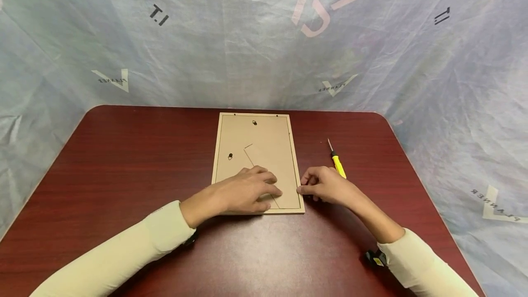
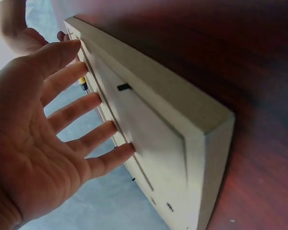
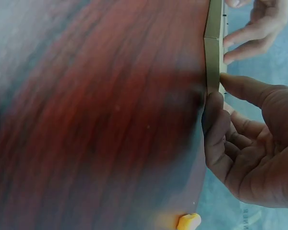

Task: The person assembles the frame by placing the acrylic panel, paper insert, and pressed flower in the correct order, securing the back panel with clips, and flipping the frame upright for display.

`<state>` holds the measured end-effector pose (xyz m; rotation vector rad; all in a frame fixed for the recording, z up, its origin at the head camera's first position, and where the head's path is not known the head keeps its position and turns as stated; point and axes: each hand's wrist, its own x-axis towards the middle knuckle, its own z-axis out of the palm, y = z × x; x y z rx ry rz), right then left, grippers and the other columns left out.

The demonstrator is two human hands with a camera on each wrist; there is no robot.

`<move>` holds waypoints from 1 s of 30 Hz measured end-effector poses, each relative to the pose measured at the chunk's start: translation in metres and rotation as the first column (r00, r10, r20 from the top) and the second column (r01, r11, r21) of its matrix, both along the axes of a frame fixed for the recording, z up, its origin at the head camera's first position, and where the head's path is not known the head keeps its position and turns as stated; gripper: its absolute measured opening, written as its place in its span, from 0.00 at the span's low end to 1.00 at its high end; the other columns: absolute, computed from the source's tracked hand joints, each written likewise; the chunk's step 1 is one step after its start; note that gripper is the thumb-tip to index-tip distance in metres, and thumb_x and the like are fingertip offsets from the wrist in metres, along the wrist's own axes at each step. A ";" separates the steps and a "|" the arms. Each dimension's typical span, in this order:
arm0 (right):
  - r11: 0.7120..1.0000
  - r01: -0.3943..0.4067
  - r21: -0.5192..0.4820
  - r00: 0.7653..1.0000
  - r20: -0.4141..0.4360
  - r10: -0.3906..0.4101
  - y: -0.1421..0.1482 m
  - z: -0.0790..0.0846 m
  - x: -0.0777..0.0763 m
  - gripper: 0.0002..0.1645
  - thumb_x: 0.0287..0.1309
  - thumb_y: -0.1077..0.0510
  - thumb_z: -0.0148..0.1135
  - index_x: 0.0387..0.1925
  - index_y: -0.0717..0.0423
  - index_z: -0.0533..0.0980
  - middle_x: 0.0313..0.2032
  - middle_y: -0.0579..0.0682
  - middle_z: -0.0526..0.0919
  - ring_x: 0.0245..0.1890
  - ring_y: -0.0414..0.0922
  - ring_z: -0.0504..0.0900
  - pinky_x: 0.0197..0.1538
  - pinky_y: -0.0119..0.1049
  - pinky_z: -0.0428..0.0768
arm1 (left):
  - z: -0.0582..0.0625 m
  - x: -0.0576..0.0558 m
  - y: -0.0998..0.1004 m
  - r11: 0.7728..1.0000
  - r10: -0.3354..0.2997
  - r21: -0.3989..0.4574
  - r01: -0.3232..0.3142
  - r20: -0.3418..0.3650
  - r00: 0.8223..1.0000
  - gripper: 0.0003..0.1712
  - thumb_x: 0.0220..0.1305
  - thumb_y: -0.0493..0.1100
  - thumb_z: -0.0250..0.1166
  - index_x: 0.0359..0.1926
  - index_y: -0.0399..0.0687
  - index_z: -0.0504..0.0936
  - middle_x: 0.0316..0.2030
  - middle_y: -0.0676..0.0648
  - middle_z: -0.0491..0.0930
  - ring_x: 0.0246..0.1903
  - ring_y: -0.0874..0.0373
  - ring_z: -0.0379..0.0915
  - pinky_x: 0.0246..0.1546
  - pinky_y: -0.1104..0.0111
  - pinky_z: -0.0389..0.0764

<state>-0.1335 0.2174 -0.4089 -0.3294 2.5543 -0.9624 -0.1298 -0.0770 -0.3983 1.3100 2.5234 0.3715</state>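
A picture frame (image 1: 268, 136) lies back side up on the table, showing a beige backing board with two small hanging rings and a cut easel-leg outline. My left hand (image 1: 247, 191) rests on the lower part of the board, fingertips touching it and fingers spread in the left wrist view. At the frame's right edge near the lower corner, my right hand (image 1: 327, 186) pinches the wooden rim (image 3: 212, 62); its thumb is on top and curled fingers sit against the side. A small black tab (image 2: 124, 87) sticks out at the rim's inner edge.
A screwdriver (image 1: 338, 165) with a yellow and black handle lies just beyond the right hand, its tip pointing away. The dark red table (image 1: 123, 159) ends at a rounded far edge, with a pale printed curtain (image 1: 231, 49) hanging behind and at both sides.
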 end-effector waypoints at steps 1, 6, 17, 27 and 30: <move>1.000 0.005 0.002 1.000 0.004 -0.005 -0.001 0.000 0.000 0.13 0.67 0.51 0.81 0.38 0.53 0.84 0.24 0.48 0.86 0.22 0.43 0.84 0.26 0.38 0.82 | 0.000 0.000 0.001 1.000 -0.005 -0.003 0.005 -0.004 1.000 0.23 0.82 0.50 0.68 0.72 0.59 0.87 0.76 0.45 0.79 0.81 0.38 0.68 0.80 0.40 0.74; 1.000 0.027 0.016 1.000 0.010 -0.027 -0.006 0.000 0.002 0.13 0.66 0.51 0.80 0.37 0.53 0.83 0.23 0.48 0.85 0.21 0.44 0.83 0.25 0.38 0.81 | -0.019 -0.007 0.003 0.997 -0.077 0.017 0.079 -0.090 0.993 0.20 0.82 0.53 0.66 0.68 0.56 0.89 0.66 0.46 0.83 0.71 0.40 0.76 0.73 0.46 0.81; 0.994 0.042 0.096 0.987 -0.161 -0.026 0.007 0.008 -0.003 0.12 0.71 0.50 0.77 0.39 0.54 0.86 0.28 0.48 0.91 0.29 0.41 0.87 0.35 0.38 0.84 | 0.004 0.001 0.010 0.997 -0.056 -0.058 0.051 -0.103 0.993 0.16 0.79 0.48 0.70 0.61 0.55 0.92 0.55 0.48 0.85 0.58 0.45 0.80 0.63 0.53 0.85; 0.899 0.254 0.357 0.939 -0.313 -0.141 0.074 0.008 -0.044 0.26 0.77 0.45 0.71 0.57 0.64 0.82 0.51 0.66 0.85 0.50 0.62 0.85 0.50 0.63 0.84 | -0.044 -0.014 0.006 0.999 -0.052 -0.008 0.052 -0.077 0.996 0.26 0.76 0.60 0.72 0.69 0.62 0.88 0.72 0.44 0.81 0.75 0.35 0.72 0.79 0.44 0.74; 0.915 0.205 0.346 0.962 -0.243 -0.124 0.080 0.006 -0.054 0.30 0.78 0.42 0.70 0.62 0.64 0.82 0.50 0.62 0.88 0.50 0.58 0.86 0.51 0.60 0.84 | -0.041 -0.011 0.004 0.999 -0.032 0.004 0.032 -0.035 0.999 0.29 0.74 0.62 0.75 0.71 0.61 0.88 0.76 0.42 0.79 0.80 0.34 0.68 0.83 0.42 0.69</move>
